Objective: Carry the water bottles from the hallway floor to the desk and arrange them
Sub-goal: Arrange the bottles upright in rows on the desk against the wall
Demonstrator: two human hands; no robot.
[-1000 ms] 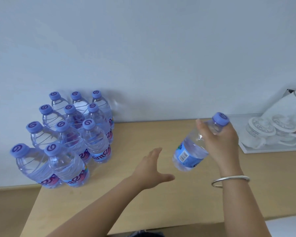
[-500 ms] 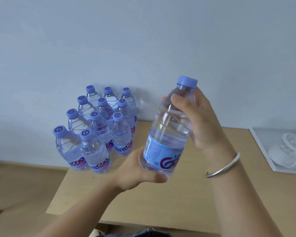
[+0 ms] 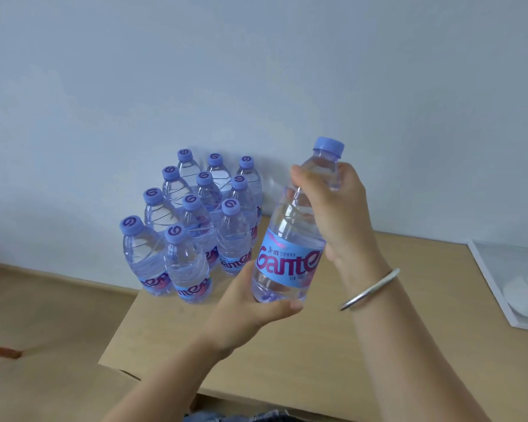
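Clear, thin plastic, full of water: the held bottle (image 3: 290, 239) looks fairly heavy for its size, and its ribbed wall would likely dent under a hard squeeze, while the smooth blue label band may be a little slick. The right hand (image 3: 333, 208) grips it around the shoulder just under the blue cap, fingers wrapped round the neck side; the left hand (image 3: 250, 303) cups the base from below, thumb curled across the front. Held between the two hands, the bottle stands nearly upright, leaning slightly, above the desk (image 3: 287, 354) and not touching it. Taking it at the firm shoulder and supporting the bottom seems the safest hold; the soft middle is the poorer place to pinch.

Beyond and to the left of the left hand, the grouped bottles (image 3: 201, 226) stand upright in close rows at the desk's back corner against the wall. A silver bangle (image 3: 369, 289) sits on the right wrist. To the right of the right hand lies a white tray (image 3: 494, 287), partly cut off. The desk is pale wood-grain laminate, flat and smooth; the wall (image 3: 256, 71) behind is plain pale blue-grey, and wood-toned floor shows left of the desk.
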